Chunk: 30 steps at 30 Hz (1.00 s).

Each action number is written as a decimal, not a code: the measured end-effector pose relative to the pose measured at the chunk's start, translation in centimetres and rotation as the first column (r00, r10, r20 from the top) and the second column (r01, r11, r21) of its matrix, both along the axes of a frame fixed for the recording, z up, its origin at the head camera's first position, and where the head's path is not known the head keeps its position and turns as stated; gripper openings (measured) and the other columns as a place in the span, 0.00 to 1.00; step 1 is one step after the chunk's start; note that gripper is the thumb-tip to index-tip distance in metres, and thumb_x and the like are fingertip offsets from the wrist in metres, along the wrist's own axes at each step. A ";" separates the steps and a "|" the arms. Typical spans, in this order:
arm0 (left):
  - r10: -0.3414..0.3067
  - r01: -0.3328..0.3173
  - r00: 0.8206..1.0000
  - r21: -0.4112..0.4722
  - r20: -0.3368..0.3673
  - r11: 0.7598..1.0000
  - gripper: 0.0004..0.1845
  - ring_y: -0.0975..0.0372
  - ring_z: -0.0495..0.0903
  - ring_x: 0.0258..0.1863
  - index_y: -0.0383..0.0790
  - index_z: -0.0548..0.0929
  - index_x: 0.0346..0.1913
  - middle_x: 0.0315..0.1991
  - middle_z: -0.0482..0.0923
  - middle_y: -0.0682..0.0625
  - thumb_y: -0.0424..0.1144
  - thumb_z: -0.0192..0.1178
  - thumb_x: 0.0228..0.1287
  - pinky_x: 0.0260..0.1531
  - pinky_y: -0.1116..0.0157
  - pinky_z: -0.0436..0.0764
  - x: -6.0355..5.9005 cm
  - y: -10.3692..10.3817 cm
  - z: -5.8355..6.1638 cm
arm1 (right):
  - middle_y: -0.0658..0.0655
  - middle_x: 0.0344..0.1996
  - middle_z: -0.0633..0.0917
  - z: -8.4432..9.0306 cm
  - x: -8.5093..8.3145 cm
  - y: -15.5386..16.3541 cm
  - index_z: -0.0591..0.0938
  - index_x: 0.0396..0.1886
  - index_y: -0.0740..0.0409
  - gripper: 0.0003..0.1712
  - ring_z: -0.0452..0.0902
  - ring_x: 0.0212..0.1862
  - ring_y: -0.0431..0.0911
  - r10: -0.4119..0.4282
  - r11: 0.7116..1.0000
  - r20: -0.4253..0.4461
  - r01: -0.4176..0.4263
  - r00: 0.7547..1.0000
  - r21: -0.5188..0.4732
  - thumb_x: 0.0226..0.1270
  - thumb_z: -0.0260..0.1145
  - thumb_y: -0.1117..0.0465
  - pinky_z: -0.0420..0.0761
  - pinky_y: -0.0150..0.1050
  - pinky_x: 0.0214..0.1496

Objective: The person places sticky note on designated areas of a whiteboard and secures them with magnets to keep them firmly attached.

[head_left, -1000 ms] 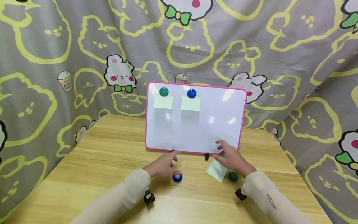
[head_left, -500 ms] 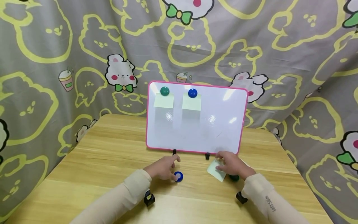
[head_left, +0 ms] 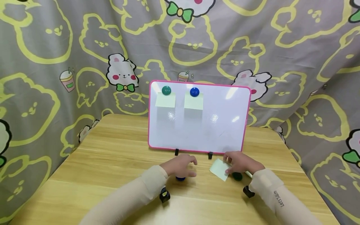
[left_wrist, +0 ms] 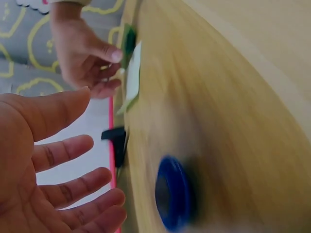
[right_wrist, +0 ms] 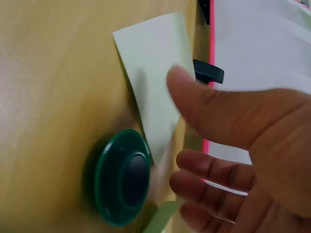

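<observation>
My left hand (head_left: 180, 165) hovers with spread fingers above a blue round magnet (left_wrist: 171, 193), which lies on the table with its dark disc showing in the left wrist view. Over a pale green sticky note (head_left: 218, 169) is my right hand (head_left: 242, 162), fingers loosely bent. In the right wrist view its thumb (right_wrist: 214, 104) overlaps the note, and a gap separates thumb from fingers. A dark green round magnet (right_wrist: 124, 177) lies beside that note. Another pale green slip (right_wrist: 163, 217) shows under the right hand, mostly hidden.
A pink-framed whiteboard (head_left: 222, 106) stands upright on black feet (head_left: 210, 155) behind both hands. On it, a green magnet (head_left: 166, 90) and a blue magnet (head_left: 194, 92) each hold a sticky note (head_left: 165, 100). A patterned curtain (head_left: 92, 40) hangs around the wooden table (head_left: 121, 134).
The right hand has come down from in front of the board to the loose note. My left hand has shifted right, leaving the blue magnet partly covered in the head view.
</observation>
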<state>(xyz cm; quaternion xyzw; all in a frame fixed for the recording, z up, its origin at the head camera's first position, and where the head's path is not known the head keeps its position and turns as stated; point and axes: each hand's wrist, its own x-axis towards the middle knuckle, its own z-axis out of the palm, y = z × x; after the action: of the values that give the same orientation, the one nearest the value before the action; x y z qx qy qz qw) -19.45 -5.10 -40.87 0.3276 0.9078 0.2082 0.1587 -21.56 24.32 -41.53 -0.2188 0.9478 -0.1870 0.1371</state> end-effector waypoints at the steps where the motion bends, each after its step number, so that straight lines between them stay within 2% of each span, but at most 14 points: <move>1: -0.010 0.010 1.000 -0.012 -0.002 1.000 0.20 0.59 0.72 0.57 0.43 0.78 0.55 0.55 0.76 0.49 0.47 0.64 0.64 0.56 0.63 0.73 0.0 0.5 0.0 | 0.55 0.34 0.79 0.1 0.0 0.1 0.78 0.39 0.57 0.24 0.74 0.37 0.49 0.010 1.000 0.003 -0.010 1.000 0.000 0.46 0.81 0.60 0.78 0.47 0.42; 8: -0.083 0.076 0.995 -0.121 -0.058 0.990 0.23 0.61 0.73 0.55 0.48 0.78 0.58 0.54 0.76 0.53 0.51 0.65 0.63 0.55 0.65 0.72 0.2 4.0 -0.3 | 0.52 0.25 0.75 0.5 0.3 0.3 0.75 0.33 0.56 0.23 0.69 0.29 0.45 0.007 1.000 0.061 -0.009 0.998 0.026 0.44 0.82 0.61 0.72 0.40 0.33; 15: -0.019 0.001 0.997 -0.209 -0.080 0.978 0.30 0.55 0.66 0.64 0.54 0.74 0.65 0.64 0.68 0.50 0.55 0.66 0.60 0.62 0.53 0.67 0.8 6.2 -0.6 | 0.52 0.24 0.75 0.4 0.6 0.7 0.74 0.30 0.55 0.22 0.69 0.27 0.44 0.022 1.000 0.092 -0.024 0.996 0.015 0.44 0.82 0.62 0.72 0.39 0.30; 18: -0.021 -0.006 0.994 -0.256 -0.104 0.967 0.33 0.54 0.64 0.65 0.58 0.71 0.68 0.66 0.66 0.50 0.57 0.65 0.59 0.62 0.54 0.66 1.1 6.7 -0.5 | 0.52 0.24 0.76 0.4 0.8 0.8 0.74 0.28 0.56 0.22 0.69 0.27 0.43 0.038 0.999 0.100 -0.038 0.994 -0.001 0.43 0.82 0.63 0.72 0.38 0.30; 22: -0.040 0.002 0.992 -0.303 -0.119 0.953 0.33 0.57 0.67 0.59 0.64 0.70 0.68 0.63 0.68 0.51 0.59 0.65 0.59 0.58 0.57 0.68 1.3 6.8 -0.4 | 0.51 0.24 0.75 0.3 1.0 0.8 0.74 0.27 0.56 0.22 0.69 0.28 0.43 0.053 0.999 0.099 -0.052 0.994 -0.008 0.41 0.82 0.67 0.73 0.38 0.31; 25: -0.048 0.009 0.992 -0.313 -0.118 0.950 0.31 0.59 0.67 0.55 0.66 0.72 0.66 0.60 0.69 0.53 0.59 0.65 0.58 0.54 0.60 0.68 1.4 6.6 -0.5 | 0.50 0.24 0.75 0.0 1.0 0.9 0.74 0.26 0.56 0.21 0.69 0.29 0.43 0.055 0.998 0.092 -0.056 0.994 0.004 0.41 0.81 0.68 0.73 0.38 0.32; 30: -0.058 0.009 0.989 -0.338 -0.134 0.941 0.27 0.60 0.67 0.55 0.65 0.77 0.62 0.59 0.70 0.55 0.60 0.65 0.58 0.52 0.62 0.68 1.4 6.6 -0.7 | 0.49 0.24 0.75 -0.3 0.7 1.0 0.74 0.25 0.56 0.19 0.69 0.29 0.43 0.062 0.998 0.071 -0.063 0.996 0.021 0.45 0.80 0.68 0.73 0.38 0.32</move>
<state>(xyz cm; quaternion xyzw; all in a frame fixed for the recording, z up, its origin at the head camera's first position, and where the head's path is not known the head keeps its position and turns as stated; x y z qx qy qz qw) -18.08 1.54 -41.55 0.3252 0.9332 0.0237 0.1509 -20.83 25.31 -41.82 -0.2400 0.9372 -0.1790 0.1789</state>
